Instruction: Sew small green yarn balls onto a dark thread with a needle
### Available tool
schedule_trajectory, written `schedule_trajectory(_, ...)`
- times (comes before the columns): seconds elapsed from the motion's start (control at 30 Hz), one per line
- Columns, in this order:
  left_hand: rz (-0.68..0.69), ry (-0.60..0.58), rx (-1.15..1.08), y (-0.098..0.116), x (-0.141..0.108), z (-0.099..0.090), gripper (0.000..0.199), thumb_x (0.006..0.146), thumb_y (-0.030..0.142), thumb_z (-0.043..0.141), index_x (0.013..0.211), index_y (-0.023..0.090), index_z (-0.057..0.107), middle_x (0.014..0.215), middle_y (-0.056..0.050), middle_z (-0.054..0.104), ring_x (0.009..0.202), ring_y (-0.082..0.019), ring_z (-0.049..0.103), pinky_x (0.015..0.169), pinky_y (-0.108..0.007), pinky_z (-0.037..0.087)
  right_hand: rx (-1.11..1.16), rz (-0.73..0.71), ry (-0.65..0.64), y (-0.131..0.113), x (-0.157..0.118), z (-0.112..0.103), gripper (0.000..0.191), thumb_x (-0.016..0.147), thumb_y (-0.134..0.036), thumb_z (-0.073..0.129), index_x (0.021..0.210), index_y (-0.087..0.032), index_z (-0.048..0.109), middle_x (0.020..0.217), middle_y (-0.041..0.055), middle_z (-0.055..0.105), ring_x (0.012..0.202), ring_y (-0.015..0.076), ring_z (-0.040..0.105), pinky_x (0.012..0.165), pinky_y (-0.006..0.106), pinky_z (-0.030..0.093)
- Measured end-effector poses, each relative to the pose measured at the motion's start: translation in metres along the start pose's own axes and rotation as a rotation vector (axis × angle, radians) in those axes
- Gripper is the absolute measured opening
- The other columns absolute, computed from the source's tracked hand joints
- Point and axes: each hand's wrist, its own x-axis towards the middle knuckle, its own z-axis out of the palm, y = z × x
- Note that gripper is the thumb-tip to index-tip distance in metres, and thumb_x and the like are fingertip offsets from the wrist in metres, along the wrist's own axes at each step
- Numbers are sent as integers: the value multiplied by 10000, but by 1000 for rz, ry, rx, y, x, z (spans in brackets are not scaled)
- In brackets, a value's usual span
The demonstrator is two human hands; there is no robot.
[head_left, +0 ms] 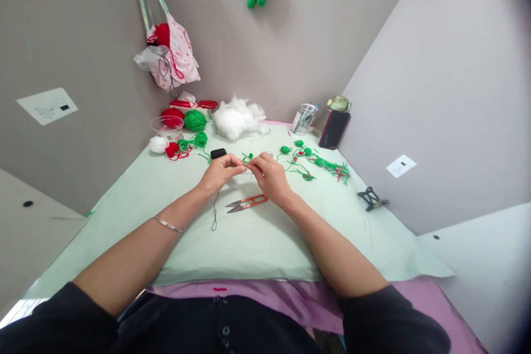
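Fingers of our left hand (224, 171) and right hand (269, 175) pinch what looks like a fine strand (248, 173) between them, orange-handled snips (244, 203) lying nearer us on the surface (257, 254), blades pointing left.

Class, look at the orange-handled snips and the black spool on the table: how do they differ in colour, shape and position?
The snips have an orange handle and grey blades, while the spool looks black all over. The snips are long with pointed tips; the spool is short and stubby. The snips lie nearer the person than the left hand, the spool just beyond it. Both rest on the pale green cloth.
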Motion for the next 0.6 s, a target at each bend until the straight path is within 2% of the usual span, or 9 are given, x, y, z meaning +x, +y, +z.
schedule_trajectory(0.07,-50,7,-77,1,-1,1,304,634,376,817,720,170,612,814,-18,661,781,-154,578,797,-305,433,9,-5,7,1,1,0,154,965,-211,532,846,-208,630,819,25,578,742,150,549,678,257,402)
schedule_trajectory(0.2,-76,116,-195,4,1,-2,336,596,344,835,712,178,567,747,10,628,742,-137,573,796,-298,443,13,7,32,2,3,-5,158,957,-190,539,824,-205,623,803,21,577,717,147,544,672,259,397)
schedule_trajectory(0.3,-72,155,-194,5,4,-7,337,583,339,840,797,183,633,770,10,630,770,-142,584,820,-304,458,17,26,58,3,5,-9,169,961,-187,530,820,-200,620,800,22,578,694,144,538,663,261,393)
schedule_trajectory(0.37,-78,83,-80,4,4,-8,339,600,371,836,839,179,691,791,-13,651,769,-152,579,808,-310,465,17,35,74,4,5,-10,171,964,-190,523,824,-196,621,808,27,580,695,146,537,663,262,392)
schedule_trajectory(0.47,-128,-91,49,1,3,-6,337,617,442,832,772,164,721,735,-34,644,738,-165,569,796,-330,484,12,63,99,8,5,-11,173,962,-196,524,816,-193,618,811,32,575,696,149,530,664,265,390)
schedule_trajectory(0.6,-205,-196,-150,1,1,-4,354,672,480,808,688,157,664,701,-4,576,695,-126,545,870,-361,520,1,93,88,14,5,-10,155,948,-184,547,813,-189,623,804,27,570,692,146,527,664,262,391)
